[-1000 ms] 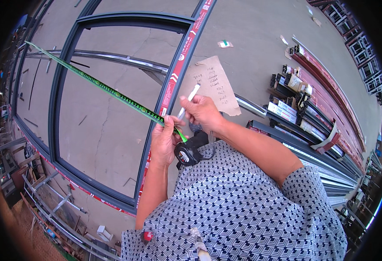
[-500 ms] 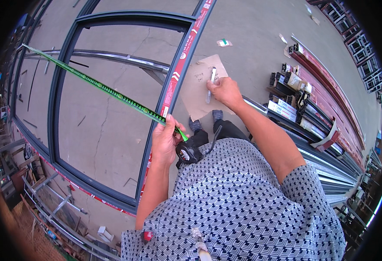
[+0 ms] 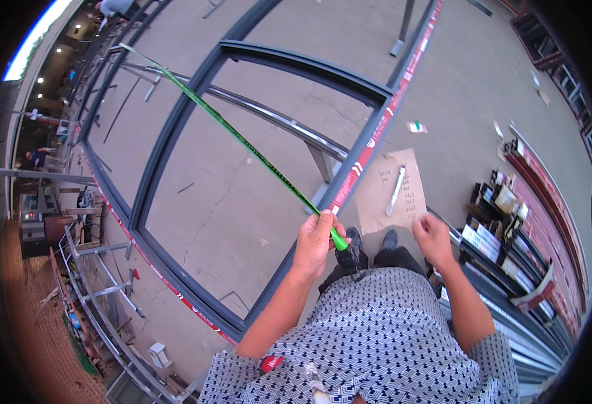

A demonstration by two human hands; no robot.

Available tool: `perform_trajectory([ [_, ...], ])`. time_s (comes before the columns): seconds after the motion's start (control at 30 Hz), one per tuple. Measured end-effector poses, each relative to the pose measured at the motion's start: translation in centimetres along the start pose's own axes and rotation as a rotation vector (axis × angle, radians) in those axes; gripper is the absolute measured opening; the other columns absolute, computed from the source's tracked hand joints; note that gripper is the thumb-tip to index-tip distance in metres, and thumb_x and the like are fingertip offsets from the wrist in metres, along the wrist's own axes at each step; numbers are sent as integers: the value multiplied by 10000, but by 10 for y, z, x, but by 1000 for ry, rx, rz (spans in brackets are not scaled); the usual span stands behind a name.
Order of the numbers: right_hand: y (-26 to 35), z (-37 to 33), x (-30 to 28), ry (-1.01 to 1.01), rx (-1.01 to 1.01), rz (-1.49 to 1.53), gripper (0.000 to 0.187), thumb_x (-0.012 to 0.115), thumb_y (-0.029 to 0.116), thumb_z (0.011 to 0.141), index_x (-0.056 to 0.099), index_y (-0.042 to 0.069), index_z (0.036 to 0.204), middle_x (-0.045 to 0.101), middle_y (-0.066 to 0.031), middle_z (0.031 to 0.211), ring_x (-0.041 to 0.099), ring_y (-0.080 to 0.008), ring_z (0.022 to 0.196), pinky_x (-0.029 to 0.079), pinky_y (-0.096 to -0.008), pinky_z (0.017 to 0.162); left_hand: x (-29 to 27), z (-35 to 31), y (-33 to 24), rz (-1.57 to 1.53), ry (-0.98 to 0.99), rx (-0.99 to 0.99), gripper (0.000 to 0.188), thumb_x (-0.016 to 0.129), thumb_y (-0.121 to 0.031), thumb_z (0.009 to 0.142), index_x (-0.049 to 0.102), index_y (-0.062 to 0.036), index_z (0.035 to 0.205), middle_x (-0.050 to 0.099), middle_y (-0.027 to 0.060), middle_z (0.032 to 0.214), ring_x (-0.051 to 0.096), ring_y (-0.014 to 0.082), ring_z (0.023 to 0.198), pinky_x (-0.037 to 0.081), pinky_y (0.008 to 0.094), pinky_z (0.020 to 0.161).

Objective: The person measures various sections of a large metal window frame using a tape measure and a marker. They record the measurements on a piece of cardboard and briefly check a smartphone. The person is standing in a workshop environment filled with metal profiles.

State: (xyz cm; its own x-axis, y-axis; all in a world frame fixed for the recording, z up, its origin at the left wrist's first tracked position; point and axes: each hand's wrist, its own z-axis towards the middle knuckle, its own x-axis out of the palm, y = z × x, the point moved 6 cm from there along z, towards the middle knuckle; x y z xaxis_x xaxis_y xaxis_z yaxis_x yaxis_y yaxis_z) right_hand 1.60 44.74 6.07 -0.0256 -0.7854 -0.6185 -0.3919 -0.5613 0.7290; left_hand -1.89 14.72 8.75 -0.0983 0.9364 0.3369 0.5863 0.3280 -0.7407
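Note:
My left hand (image 3: 315, 246) is closed on a tape measure at the near edge of a large dark metal window frame (image 3: 154, 165). The tape's green blade (image 3: 248, 145) stretches from there across the frame to its far left side. Below the fingers, the dark case is mostly hidden. My right hand (image 3: 433, 240) is curled into a loose fist by the lower right corner of a brown cardboard sheet (image 3: 375, 209), with nothing visible in it. A white marker (image 3: 395, 190) lies on the cardboard beside handwritten notes.
Long wrapped metal profiles (image 3: 545, 209) are stacked at my right. Bare metal racks (image 3: 97, 262) stand at the left. A metal support (image 3: 319, 161) sits beneath the window frame. Another person (image 3: 115, 8) is at the far upper left, and paper scraps (image 3: 417, 126) lie on the floor.
My right hand has let go of the marker and drawn back toward me, leaving it on the cardboard. My left hand still grips the tape measure. The view has shifted left.

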Motion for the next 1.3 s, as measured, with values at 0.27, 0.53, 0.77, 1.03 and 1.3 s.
perform_trajectory([
  [0.27, -135, -97, -14, 86, 245, -120, 262, 652, 211, 926, 679, -33, 834, 663, -115, 665, 614, -145, 613, 501, -341, 601, -42, 12, -21, -47, -133, 111, 335, 486, -320, 1065, 577, 1, 1093, 584, 51, 785, 596, 163, 674, 591, 362, 672],
  [0.53, -290, -256, -5, 239, 620, 295, 134, 660, 123, 921, 736, 37, 991, 734, -64, 912, 655, -143, 836, 528, -353, 771, -48, 23, -14, 85, -69, 275, 272, 571, -258, 1012, 649, -11, 1095, 504, 3, 767, 527, 128, 680, 486, 293, 605],
  [0.77, -280, -341, 10, 363, 940, 937, 242, 737, 175, 916, 748, -23, 1054, 762, -100, 1010, 721, -234, 873, 577, -400, 808, -75, 17, -9, -26, -236, 301, 195, 589, -280, 961, 595, -86, 980, 354, -65, 678, 426, 74, 622, 394, 264, 561],
  [1.03, -296, -392, 49, 359, 988, 1185, 268, 693, 170, 948, 711, 7, 1160, 741, -92, 1118, 709, -237, 951, 567, -389, 858, -94, 19, 8, 244, -296, 139, 518, 638, -583, 946, 548, -83, 1048, 495, 71, 860, 508, 199, 773, 480, 400, 715],
  [1.3, -294, -404, 62, 380, 981, 1272, 259, 664, 170, 964, 696, 13, 1168, 735, -89, 1129, 698, -227, 982, 560, -386, 880, 43, -4, 21, 101, -22, 118, 486, 616, -562, 967, 546, -86, 1038, 481, 57, 833, 492, 188, 753, 465, 381, 697],
])
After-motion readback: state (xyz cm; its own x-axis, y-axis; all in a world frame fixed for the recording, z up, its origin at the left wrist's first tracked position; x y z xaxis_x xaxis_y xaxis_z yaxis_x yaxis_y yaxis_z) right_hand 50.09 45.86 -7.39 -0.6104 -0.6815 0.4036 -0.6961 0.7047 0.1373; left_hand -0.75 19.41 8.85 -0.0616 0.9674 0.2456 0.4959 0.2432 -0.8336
